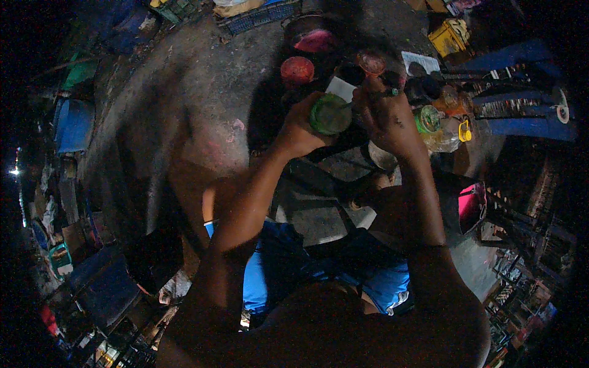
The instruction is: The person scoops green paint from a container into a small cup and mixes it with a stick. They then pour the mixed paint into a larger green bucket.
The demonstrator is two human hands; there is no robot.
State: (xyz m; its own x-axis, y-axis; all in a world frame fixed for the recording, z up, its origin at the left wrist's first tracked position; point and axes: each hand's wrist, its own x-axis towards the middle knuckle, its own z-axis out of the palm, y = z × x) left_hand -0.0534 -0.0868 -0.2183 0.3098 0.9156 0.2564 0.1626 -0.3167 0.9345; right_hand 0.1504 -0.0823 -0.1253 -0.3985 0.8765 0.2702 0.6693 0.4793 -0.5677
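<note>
My left hand (302, 130) is wrapped round the side of a green, round, cup-like container (331, 115), its open top facing up. Just to the right, my right hand (388, 118) is closed, with its fingers bent inward. Something thin seems to run from those fingers to the container's rim, but shadow keeps me from making it out. Behind the container a white flat piece (342, 89) shows between my hands. Beyond them are a red round container (297, 71) and a reddish clear cup (370, 62).
A clear bottle with a yellow cap (464, 130) lies right of my right hand, beside a green bottle (428, 119). Farther off are a sheet of paper (421, 64), a yellow crate (450, 38) and a pink object (316, 40). Dark concrete floor (202, 67) stretches left.
</note>
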